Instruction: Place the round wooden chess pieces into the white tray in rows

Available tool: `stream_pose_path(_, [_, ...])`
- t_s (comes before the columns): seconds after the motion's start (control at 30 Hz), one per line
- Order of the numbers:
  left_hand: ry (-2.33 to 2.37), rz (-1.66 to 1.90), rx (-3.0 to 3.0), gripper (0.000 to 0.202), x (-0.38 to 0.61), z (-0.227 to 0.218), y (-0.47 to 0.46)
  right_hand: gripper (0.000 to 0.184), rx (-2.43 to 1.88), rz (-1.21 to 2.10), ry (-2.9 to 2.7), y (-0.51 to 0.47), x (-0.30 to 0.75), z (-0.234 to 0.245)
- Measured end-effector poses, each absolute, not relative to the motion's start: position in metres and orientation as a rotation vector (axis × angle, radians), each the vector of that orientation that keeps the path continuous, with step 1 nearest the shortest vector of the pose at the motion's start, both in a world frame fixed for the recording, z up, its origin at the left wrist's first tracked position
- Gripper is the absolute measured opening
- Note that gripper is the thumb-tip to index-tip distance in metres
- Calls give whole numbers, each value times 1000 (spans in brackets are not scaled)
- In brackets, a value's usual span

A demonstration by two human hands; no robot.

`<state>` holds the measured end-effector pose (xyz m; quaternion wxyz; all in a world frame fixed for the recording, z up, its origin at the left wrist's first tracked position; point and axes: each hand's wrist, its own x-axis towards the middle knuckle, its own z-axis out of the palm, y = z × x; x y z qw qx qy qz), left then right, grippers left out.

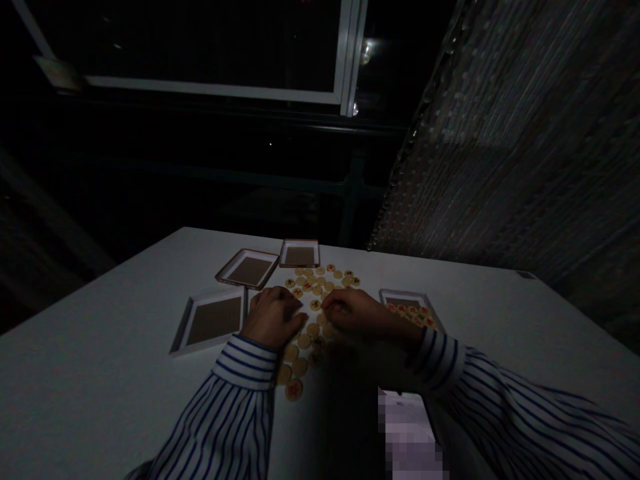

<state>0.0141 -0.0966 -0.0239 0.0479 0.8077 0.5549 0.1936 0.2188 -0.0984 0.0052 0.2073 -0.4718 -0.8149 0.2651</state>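
Several round pale wooden game pieces [315, 293] with red or dark marks lie scattered on a white table [100, 373]. My left hand [273, 317] rests on the pieces with its fingers curled. My right hand [355, 313] lies just right of it, fingers bent over the pieces near the middle. In this dim light I cannot make out whether either hand holds a piece. Both arms wear blue-striped white sleeves.
Three shallow trays with brown insides lie around the pile: one at left [213, 322], two behind [247, 268] [300, 253]. A fourth tray [410, 308] on the right holds several pieces. A window frame and a dark wall stand behind the table.
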Motion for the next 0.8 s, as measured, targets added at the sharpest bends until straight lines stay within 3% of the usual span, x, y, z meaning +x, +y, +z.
stream_pose_path(0.27, [1640, 934, 2423, 29, 8, -17, -103, 23, -1165, 391, -2618, -132, 219, 10])
stream_pose_path(0.8, [1603, 865, 2552, 26, -11, -16, -190, 23, -1047, 224, -2850, -160, 210, 10])
